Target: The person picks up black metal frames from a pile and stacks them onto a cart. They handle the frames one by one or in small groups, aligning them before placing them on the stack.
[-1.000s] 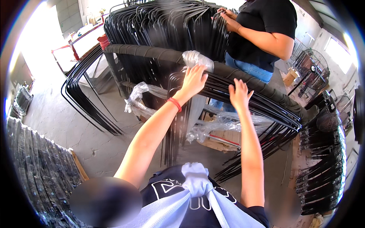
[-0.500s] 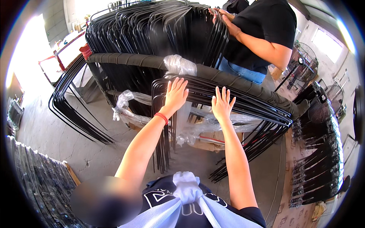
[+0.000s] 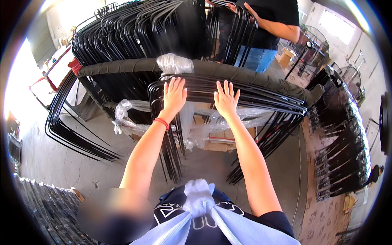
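My left hand lies flat on a bundle of black U-shaped metal tube frames, fingers stretched out. To its right my right hand rests on the same bundle, palm down with fingers apart. Neither hand is wrapped round a tube. The bundle's top bars lie against a dark cloth-wrapped rail, and its legs hang toward the floor on both sides. Clear plastic film is wound round the rail just beyond my left hand; more film hangs behind the bundle.
Beyond the rail stands a dense row of black tube frames, with a co-worker's hand by its right end. Another frame bundle leans at left. Stacked dark frames lie lower left; wrapped black parts stand right, near a large fan.
The view has shifted, and the rail and bundle sit a little further left. Across the rail, a gap has opened between the row and the frames by the co-worker. My hands stay flat on the bundle.
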The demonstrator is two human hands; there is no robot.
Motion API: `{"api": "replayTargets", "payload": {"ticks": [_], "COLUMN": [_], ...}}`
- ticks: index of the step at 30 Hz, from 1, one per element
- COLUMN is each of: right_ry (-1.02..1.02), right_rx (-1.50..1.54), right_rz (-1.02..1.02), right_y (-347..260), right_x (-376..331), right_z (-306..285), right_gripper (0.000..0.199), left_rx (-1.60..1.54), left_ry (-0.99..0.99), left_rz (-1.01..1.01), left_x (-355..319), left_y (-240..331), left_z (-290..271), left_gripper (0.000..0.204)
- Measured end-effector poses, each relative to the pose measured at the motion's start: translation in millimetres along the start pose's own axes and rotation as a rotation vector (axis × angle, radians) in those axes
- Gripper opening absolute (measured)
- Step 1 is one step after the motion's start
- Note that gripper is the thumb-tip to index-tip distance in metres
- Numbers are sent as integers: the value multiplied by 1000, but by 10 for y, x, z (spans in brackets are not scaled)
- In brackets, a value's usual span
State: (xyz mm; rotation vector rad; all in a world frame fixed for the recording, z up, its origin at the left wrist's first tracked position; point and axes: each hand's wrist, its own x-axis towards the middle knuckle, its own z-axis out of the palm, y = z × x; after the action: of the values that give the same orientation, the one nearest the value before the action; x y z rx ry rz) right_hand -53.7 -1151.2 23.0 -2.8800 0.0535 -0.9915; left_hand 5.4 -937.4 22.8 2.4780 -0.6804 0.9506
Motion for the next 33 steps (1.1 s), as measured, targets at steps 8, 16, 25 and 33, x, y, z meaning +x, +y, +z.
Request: {"api": "replayTargets", "payload": {"ticks": [8, 16, 25, 33], "right_ry": [131, 689, 940, 904], "right_rx": [767, 721, 597, 562], "right_rz": [48, -794, -895, -828], "right_y": [-628, -1142, -31, 1528], "right_x": [34, -659, -1522, -1528], "right_z": [-1240, -3533, -4202, -4423], "right_gripper": [24, 12, 16, 19], "left_rx": [63, 71, -192, -424], "left_ry": [-29, -106, 114, -9], "left_rz": [49, -81, 163, 220], "left_x": [26, 84, 452, 990], "left_y": [-19, 37, 1871, 3453], "left_z": [75, 131, 137, 804], "left_gripper": [42, 43, 32, 34]}}
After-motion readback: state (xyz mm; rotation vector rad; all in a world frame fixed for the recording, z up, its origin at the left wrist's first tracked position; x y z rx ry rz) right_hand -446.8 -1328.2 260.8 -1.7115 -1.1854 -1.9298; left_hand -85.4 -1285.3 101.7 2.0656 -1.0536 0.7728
